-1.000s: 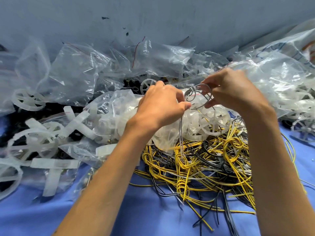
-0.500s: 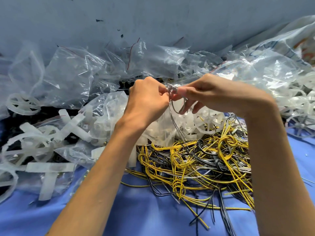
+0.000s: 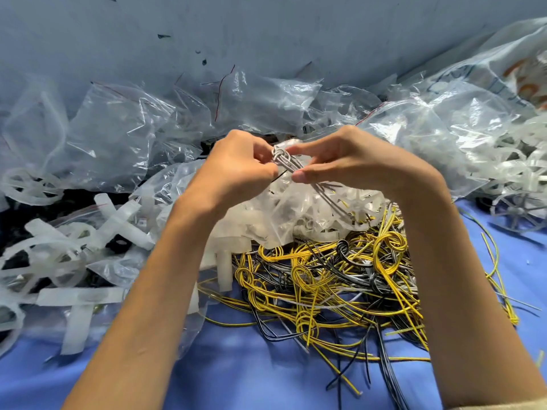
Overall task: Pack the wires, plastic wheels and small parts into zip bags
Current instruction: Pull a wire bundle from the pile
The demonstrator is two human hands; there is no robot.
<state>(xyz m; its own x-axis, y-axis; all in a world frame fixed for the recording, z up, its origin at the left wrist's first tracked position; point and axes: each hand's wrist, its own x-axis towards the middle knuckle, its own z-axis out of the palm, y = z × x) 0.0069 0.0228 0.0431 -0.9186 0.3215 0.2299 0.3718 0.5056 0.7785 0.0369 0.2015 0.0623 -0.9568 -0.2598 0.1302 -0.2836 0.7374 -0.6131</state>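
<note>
The grey wall (image 3: 266,39) closes off the whole far side. A heap of clear zip bags (image 3: 118,128) is banked right against it from the left edge to the right.

The blue table cover (image 3: 236,380) shows bare only along the near edge, between the forearms, and in a strip on the right. That is all the open room I can see.

White plastic wheels (image 3: 35,184) and loose spokes crowd the left side, some inside bags and several cut off by the frame edge. The wheels at far right are blurred behind plastic. Under the left bags there is a dark patch (image 3: 77,199), and I cannot make out what lies in it.

The wire tangle (image 3: 340,276), yellow, black and grey, sits on the cover near the middle. The right forearm covers its right part, and its far side runs under a crumpled bag and wheels.

Both hands hang above the heap, close together. My view of the left hand (image 3: 239,167) shows its fingers curled in, pinching the knotted end of a small grey wire bundle (image 3: 284,159). The right hand (image 3: 355,164) pinches the same bundle between thumb and forefinger, just beside the knot. Its other fingers are tucked out of sight. The bundle's free ends trail down to the right over the wheels, toward the tangle.
</note>
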